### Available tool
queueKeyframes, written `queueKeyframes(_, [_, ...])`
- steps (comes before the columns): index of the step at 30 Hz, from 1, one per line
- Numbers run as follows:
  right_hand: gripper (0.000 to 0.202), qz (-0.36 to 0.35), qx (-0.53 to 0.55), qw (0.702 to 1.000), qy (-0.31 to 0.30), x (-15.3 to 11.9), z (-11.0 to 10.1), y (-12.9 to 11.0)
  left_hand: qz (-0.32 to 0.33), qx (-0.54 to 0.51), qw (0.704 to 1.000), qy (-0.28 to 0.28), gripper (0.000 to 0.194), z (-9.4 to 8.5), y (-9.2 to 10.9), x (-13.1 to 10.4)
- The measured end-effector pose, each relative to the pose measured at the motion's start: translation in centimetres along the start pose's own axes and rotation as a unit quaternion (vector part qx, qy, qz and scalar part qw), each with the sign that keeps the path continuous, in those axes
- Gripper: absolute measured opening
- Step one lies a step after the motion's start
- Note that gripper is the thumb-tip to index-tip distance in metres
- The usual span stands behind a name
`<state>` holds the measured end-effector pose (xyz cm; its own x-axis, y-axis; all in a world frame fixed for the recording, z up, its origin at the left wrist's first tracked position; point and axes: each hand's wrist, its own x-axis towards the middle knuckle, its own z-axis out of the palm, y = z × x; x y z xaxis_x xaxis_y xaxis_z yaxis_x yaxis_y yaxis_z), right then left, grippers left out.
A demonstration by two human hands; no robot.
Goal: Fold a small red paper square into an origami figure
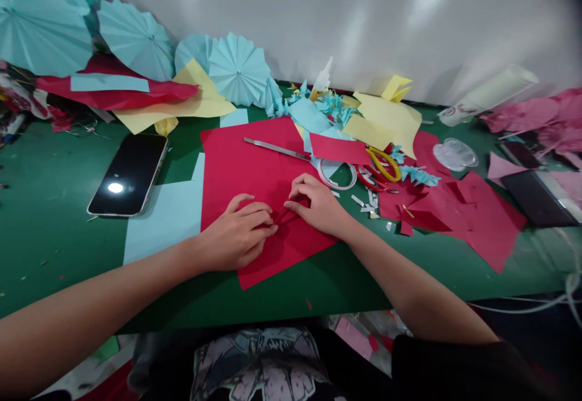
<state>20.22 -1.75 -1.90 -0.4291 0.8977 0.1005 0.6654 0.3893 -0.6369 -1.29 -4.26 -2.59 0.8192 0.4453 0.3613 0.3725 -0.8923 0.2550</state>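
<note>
Both hands are over a large red paper sheet (245, 170) lying on the green table. Between them is a small red paper piece (282, 214), hard to make out against the sheet of the same colour. My left hand (239, 234) has its thumb and fingertips closed on the piece's left end. The thumb and bent index finger of my right hand (316, 204) pinch its other end. A utility knife (277, 148) lies across the sheet just beyond my fingers. Close to my right hand is a roll of white tape (337, 184).
A phone (130, 173) and light blue paper (163, 219) lie to the left. Scissors with yellow handles (384, 164), a glue bottle (322, 79) and red scraps (454, 207) are at the right. Folded blue paper fans (239, 70) stand along the grey wall.
</note>
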Motion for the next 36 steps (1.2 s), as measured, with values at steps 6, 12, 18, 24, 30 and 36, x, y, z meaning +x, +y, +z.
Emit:
queueKeyframes(6, [0.027,0.015,-0.021,0.999,0.036,0.1,0.6,0.0,-0.010,0.002,1.000,-0.014,0.024,0.0,0.0,0.0])
queueKeyframes(12, [0.037,0.020,-0.025,0.998,0.055,0.2,1.2,0.3,-0.003,0.013,1.000,-0.008,0.026,0.0,0.1,0.0])
queueKeyframes(18, [0.039,0.010,-0.010,0.998,0.060,0.2,1.0,0.5,-0.005,0.026,1.000,-0.002,0.025,0.0,0.1,0.0])
queueKeyframes(24, [0.020,0.012,0.006,1.000,0.026,0.1,-0.3,0.4,-0.009,0.015,1.000,-0.001,0.026,0.1,0.1,-0.1])
queueKeyframes(30, [0.017,0.041,-0.022,0.999,0.024,0.0,-0.9,0.2,-0.010,0.018,1.000,-0.004,0.026,0.3,0.0,-0.2])
queueKeyframes(36, [0.015,0.010,-0.014,1.000,-0.001,-0.1,-1.6,0.5,-0.003,0.019,1.000,-0.025,0.026,0.3,0.0,-0.1])
